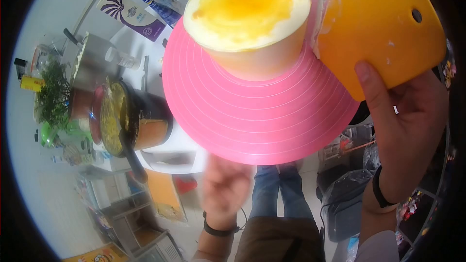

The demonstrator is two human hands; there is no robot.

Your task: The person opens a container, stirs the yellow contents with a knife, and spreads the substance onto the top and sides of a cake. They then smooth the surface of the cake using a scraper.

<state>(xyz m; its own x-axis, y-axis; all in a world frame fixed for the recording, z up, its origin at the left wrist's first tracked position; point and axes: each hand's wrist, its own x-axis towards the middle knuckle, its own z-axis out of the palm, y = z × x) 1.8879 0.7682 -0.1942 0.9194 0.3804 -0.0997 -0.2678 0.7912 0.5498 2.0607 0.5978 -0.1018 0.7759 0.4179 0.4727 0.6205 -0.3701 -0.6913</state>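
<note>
A round cake (252,63) with pale frosting and a glossy yellow-orange top stands on a pink turntable (257,126) marked with thin white rings. In my right hand (405,116) is an orange plastic scraper (383,24) with a dark hole, my thumb pressed flat on its face. The scraper's left edge, smeared with whitish cream, is close beside the cake's right side. My left hand (226,184) is just below the turntable's near rim. Motion smears its fingers, and the rim overlaps their tips.
Left of the turntable, a dark tub (158,116) holds yellowish cream, with a dark-handled spatula (131,157) across its rim. Behind are a white and purple carton (132,14) and a blue bag (158,2). Shelves (131,218) stand lower left; a plastic-covered dark case (342,208) lies lower right.
</note>
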